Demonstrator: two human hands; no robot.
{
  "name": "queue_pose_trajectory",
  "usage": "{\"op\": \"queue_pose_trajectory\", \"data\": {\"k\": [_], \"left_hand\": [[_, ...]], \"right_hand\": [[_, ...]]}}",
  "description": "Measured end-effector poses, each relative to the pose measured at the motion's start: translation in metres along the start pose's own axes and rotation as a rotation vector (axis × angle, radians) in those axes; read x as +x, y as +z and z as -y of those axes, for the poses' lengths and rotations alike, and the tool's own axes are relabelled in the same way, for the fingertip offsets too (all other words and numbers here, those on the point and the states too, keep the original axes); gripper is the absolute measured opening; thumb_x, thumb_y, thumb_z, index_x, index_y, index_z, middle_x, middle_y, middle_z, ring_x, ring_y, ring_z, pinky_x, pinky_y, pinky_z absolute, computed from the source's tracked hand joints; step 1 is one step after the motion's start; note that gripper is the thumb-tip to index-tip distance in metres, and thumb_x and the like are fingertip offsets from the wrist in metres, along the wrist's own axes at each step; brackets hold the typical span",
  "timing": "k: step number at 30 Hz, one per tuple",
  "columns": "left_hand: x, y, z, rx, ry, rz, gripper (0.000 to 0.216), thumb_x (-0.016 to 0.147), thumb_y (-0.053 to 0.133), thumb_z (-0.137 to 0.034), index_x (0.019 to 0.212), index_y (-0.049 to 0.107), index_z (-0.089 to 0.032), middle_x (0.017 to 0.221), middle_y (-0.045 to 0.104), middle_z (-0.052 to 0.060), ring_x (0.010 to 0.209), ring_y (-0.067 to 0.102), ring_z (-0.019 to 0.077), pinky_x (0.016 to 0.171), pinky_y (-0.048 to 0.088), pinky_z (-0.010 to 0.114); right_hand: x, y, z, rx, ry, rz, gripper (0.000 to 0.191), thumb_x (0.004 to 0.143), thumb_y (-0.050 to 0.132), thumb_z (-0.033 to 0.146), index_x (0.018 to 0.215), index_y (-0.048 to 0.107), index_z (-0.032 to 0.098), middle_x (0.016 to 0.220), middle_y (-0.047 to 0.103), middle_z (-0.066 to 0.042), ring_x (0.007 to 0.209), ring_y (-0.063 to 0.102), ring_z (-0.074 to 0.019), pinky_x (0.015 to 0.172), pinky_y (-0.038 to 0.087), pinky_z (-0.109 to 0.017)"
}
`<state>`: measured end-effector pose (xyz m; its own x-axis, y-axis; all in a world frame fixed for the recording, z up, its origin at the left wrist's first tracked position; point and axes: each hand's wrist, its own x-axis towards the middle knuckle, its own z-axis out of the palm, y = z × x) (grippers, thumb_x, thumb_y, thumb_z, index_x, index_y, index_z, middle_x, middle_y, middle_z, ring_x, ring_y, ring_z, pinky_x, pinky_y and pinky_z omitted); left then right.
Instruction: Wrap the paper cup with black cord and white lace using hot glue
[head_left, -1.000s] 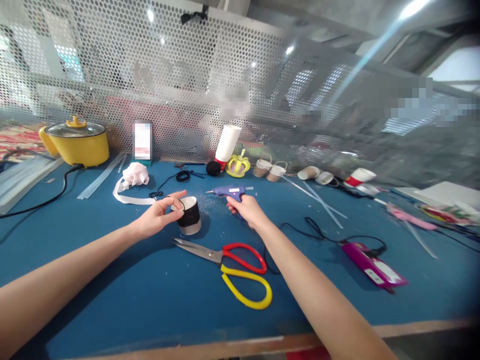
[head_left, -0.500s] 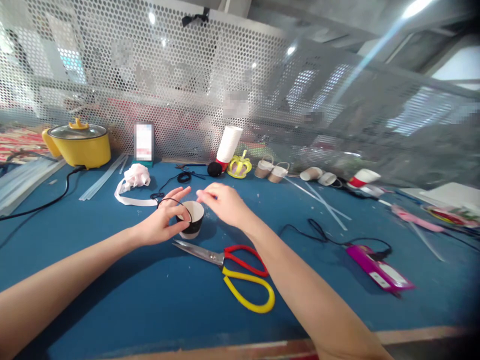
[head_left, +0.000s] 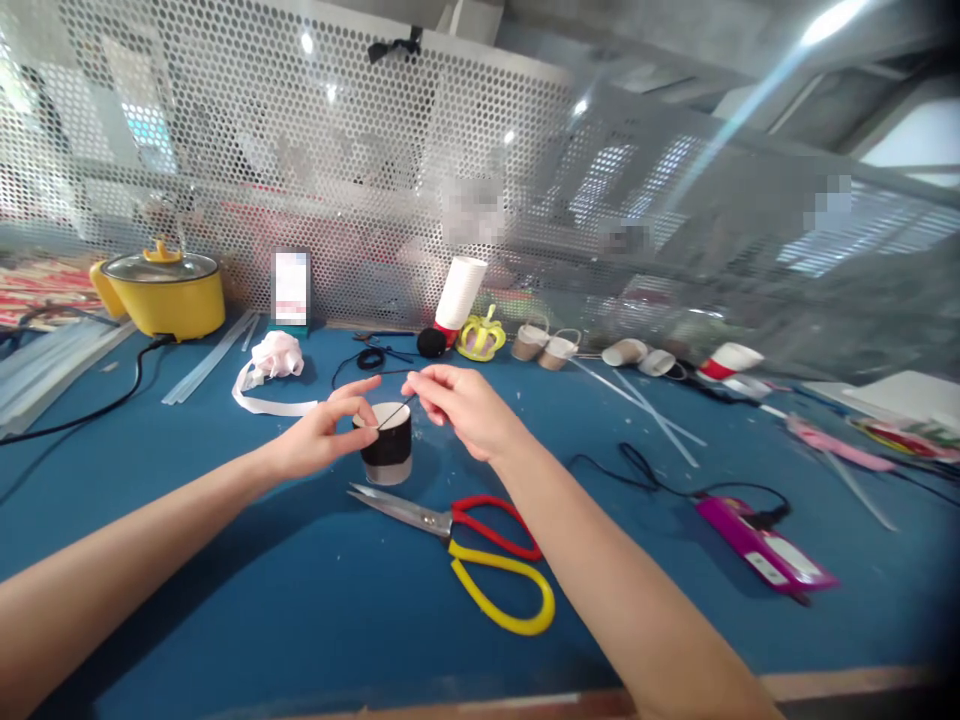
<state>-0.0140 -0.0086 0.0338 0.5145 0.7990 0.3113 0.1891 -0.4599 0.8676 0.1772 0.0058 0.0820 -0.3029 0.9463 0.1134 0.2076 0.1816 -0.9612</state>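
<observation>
A paper cup (head_left: 388, 450) stands upright on the blue table, its upper part wrapped in black cord and a pale band showing below. My left hand (head_left: 322, 432) pinches the cup's near-left rim, with the thumb outside and fingers at the opening. A black cord (head_left: 396, 413) runs from that rim up to my right hand (head_left: 457, 405), whose thumb and fingertips are closed on it. More cord trails behind toward a loose coil (head_left: 370, 358). Large scissors (head_left: 427, 518) with red and yellow handles lie in front of the cup, blades partly apart.
White ribbon (head_left: 274, 358) and a yellow electric pot (head_left: 169, 305) are at left. Along the back stand a black yarn ball (head_left: 431, 343), stacked paper cups (head_left: 461, 290), a yellow crown-shaped piece (head_left: 480, 338) and small baskets (head_left: 559, 350). A purple power strip (head_left: 757, 545) lies right.
My right hand has moved slightly right and now draws the black cord taut from the rim. The cord loop over my left fingers is gone. More of the cup's side shows.
</observation>
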Motion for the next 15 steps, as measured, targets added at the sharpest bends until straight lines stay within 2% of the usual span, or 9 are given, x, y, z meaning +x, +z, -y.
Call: {"op": "queue_pose_trajectory", "data": {"k": [5,15], "left_hand": [[0.0,0.0,0.002,-0.328,-0.135,-0.009,0.018,0.077,0.059,-0.033,0.074,0.052,-0.017,0.145,0.031,0.008,0.128,0.035,0.0295,0.102,0.025,0.044],[-0.002,0.001,-0.002,-0.503,-0.199,0.059,0.022,0.075,0.063,-0.034,0.072,0.052,-0.015,0.144,0.032,0.007,0.122,0.041,0.031,0.097,0.03,0.044]], "right_hand": [[-0.023,-0.007,-0.007,0.017,-0.068,-0.121,0.027,0.071,0.062,0.042,0.069,0.061,0.015,0.05,0.042,0.005,0.046,0.035,-0.0067,0.046,0.026,-0.023],[-0.031,-0.004,-0.031,-0.061,-0.125,-0.229,0.026,0.075,0.057,0.041,0.068,0.059,0.017,0.053,0.041,0.004,0.05,0.035,-0.0089,0.048,0.027,-0.024]]}}
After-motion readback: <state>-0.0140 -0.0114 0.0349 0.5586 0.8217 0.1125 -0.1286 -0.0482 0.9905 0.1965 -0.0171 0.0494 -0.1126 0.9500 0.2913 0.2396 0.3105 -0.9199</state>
